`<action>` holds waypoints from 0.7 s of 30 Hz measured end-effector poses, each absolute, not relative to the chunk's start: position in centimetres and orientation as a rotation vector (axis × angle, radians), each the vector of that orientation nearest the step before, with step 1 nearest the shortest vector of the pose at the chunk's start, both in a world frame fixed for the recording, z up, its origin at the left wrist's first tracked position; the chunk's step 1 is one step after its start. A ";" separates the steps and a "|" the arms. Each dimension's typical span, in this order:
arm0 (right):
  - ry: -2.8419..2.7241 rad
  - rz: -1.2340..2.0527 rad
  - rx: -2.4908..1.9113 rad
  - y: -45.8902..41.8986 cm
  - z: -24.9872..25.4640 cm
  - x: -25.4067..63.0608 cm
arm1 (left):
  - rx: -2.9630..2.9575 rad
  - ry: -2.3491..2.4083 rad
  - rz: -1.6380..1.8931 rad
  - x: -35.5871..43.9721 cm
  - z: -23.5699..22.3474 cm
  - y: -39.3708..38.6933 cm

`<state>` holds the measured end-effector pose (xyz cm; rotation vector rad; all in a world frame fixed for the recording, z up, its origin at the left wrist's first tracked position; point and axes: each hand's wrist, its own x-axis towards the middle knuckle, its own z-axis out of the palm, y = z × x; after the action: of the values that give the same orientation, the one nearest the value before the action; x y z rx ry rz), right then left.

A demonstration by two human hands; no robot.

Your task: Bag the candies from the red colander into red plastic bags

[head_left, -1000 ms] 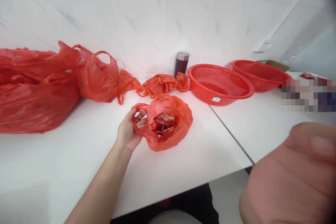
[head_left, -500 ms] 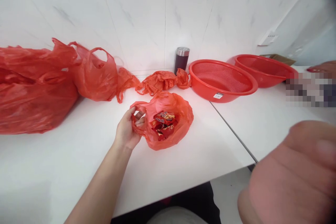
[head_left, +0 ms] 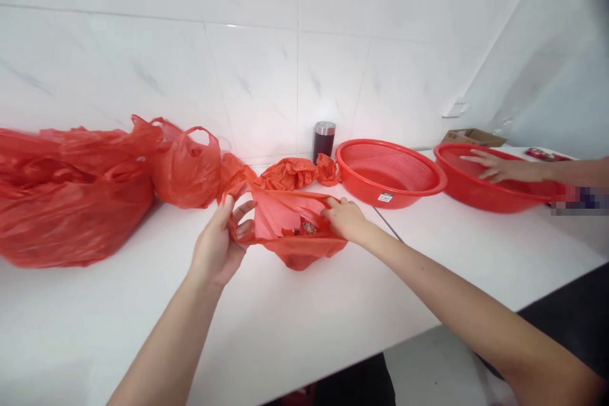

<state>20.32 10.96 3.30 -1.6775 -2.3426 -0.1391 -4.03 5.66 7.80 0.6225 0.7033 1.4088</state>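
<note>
Bare hands point(head_left: 215, 247), bare forearms point(head_left: 178, 339)

1. White table point(head_left: 266, 323), a dark seam point(head_left: 391, 227) crossing its surface.
2. Left: bulky red bag point(head_left: 71, 222), a smaller handled bag point(head_left: 193, 171) just beside it.
3. Middle, toward the wall: crumpled red bags point(head_left: 288, 174) and a dark bottle point(head_left: 324, 144), upright.
4. Right: perforated red basket point(head_left: 359, 185), then a red basin point(head_left: 490, 198).
5. Whether the bag point(head_left: 304, 255) between the hands point(head_left: 219, 244) touches the table is unclear.

Left hand point(head_left: 214, 250) and right hand point(head_left: 347, 219) holding a red plastic bag point(head_left: 299, 254) open, small packets point(head_left: 308, 227) inside, red mesh basket point(head_left: 409, 198) nearby
</note>
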 end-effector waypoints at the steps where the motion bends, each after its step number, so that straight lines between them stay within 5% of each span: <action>1: -2.353 -0.155 -1.671 11.2 3.5 20.8 | 0.657 0.740 1.418 -4.4 8.0 5.8; 11: -2.056 -0.100 -1.274 9.3 12.4 23.5 | 1.125 0.835 1.763 -5.3 13.1 3.4; 17: -2.274 0.257 -0.868 6.8 10.4 18.6 | 1.389 1.077 1.370 -3.7 13.1 4.3; 21: -2.493 0.248 -0.978 7.6 7.4 15.4 | 1.410 1.024 1.304 -4.5 13.6 4.3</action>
<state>15.36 7.59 7.43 -0.9781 -2.4933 0.2484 -4.53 4.29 13.57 1.4102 1.0238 1.3043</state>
